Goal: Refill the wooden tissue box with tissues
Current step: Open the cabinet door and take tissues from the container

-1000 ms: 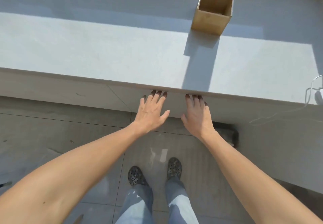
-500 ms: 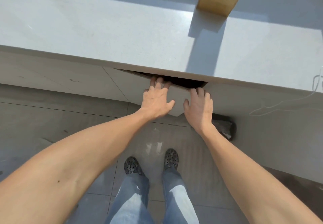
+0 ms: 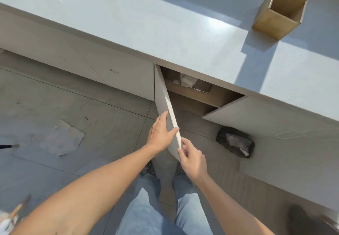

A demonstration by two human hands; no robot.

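The wooden tissue box point(image 3: 278, 12) stands open and empty on the grey counter point(image 3: 165, 29) at the far right. Under the counter a cabinet door point(image 3: 166, 104) is swung wide open toward me. My left hand point(image 3: 160, 133) rests flat on the door's outer face, thumb hooked over its top edge. My right hand point(image 3: 192, 158) pinches the door's near corner. Inside the cabinet, a pack with white tissues point(image 3: 187, 81) sticking out sits on a shelf, partly hidden by the counter's edge.
A second cabinet door point(image 3: 256, 115) stands to the right of the opening. A black crumpled bag point(image 3: 235, 144) lies on the floor tiles below it. A grey sheet point(image 3: 62, 139) lies on the floor at left. A white cable point(image 3: 300, 133) hangs at right.
The cabinet door went from shut to a slight gap to wide open, pulled toward me by both hands. The view has turned left, and the cabinet's inside with tissues now shows.
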